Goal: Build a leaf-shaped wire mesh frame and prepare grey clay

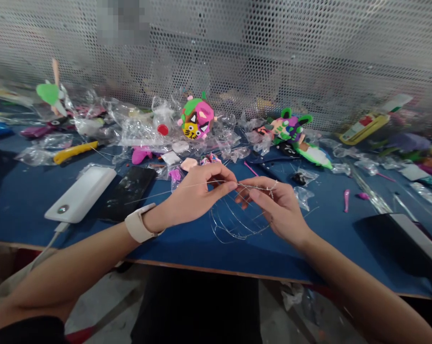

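Both hands meet over the blue table near its front edge. Thin silvery wire (237, 235), bent into a loose curved frame, hangs below my fingers. My left hand (201, 188) pinches a strand between thumb and fingertips, and one long end trails off to the left past the wrist. Close beside it, my right hand (278, 205) is closed on a twisted part of the same wire, thumb against the fingers. The exact spot where the strands join is partly covered by my fingertips.
A white power bank (81, 193) with a cable and a black phone (128, 193) lie left. Behind are a yellow utility knife (76, 152), plastic bags, a colourful clay ball (198, 118) and a clay figure (289, 126). A dark box-like object (398, 243) sits right. Perforated metal panel (216, 43) rises behind.
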`<state>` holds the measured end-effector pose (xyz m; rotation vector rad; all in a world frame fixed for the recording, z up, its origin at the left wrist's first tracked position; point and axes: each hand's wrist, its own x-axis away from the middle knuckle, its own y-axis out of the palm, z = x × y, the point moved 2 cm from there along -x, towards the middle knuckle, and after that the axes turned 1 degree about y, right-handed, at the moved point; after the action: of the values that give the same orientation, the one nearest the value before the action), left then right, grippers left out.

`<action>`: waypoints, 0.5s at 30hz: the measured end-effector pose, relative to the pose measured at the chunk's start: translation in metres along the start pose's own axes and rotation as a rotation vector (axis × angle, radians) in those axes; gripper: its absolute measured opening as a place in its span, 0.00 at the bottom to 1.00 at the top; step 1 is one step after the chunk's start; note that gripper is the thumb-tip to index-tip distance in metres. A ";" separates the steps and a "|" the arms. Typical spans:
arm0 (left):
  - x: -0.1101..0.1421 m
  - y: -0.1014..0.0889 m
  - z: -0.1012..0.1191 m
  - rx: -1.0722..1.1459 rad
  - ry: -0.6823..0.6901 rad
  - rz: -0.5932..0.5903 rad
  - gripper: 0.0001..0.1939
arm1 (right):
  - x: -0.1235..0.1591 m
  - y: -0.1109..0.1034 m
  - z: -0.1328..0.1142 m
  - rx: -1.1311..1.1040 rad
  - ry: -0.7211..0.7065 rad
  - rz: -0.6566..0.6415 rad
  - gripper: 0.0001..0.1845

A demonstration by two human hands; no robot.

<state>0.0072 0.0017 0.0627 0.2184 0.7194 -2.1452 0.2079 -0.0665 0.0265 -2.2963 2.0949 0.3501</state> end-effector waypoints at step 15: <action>-0.074 -0.029 -0.015 -0.248 0.001 0.008 0.05 | -0.081 -0.007 -0.009 0.049 0.052 0.093 0.13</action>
<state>0.0305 0.0739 0.0913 0.0899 0.9741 -2.0253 0.2103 0.0118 0.0486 -2.2100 2.2132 0.2405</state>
